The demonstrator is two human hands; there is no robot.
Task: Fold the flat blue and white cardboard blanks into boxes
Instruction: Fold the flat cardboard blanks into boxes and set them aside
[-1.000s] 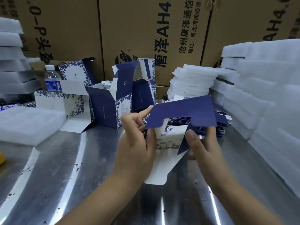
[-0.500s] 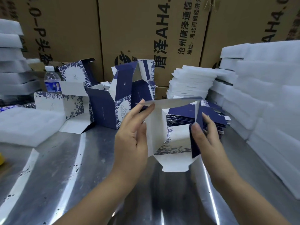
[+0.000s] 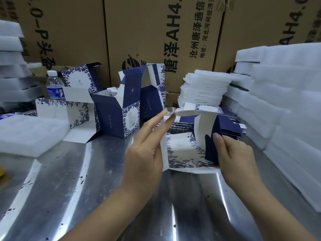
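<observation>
I hold a blue and white cardboard blank (image 3: 184, 150) above the metal table (image 3: 73, 185), opened into a hollow tube with its floral panel facing me. My left hand (image 3: 147, 150) presses flat against its left wall, fingers stretched up to the top edge. My right hand (image 3: 234, 157) grips the dark blue right wall, thumb on the outside. Behind the box lies a stack of flat blanks (image 3: 225, 126). Several folded boxes (image 3: 119, 117) with open lids stand at the back left.
White foam sheets are piled at right (image 3: 281, 108), at the back centre (image 3: 203, 89) and at left (image 3: 26, 134). A water bottle (image 3: 54, 86) stands at the back left. Brown shipping cartons (image 3: 156, 32) wall off the rear.
The blank went from a bent flat sheet with its blue flap up to an opened tube. Both hands spread apart onto its two side walls and the box dropped lower.
</observation>
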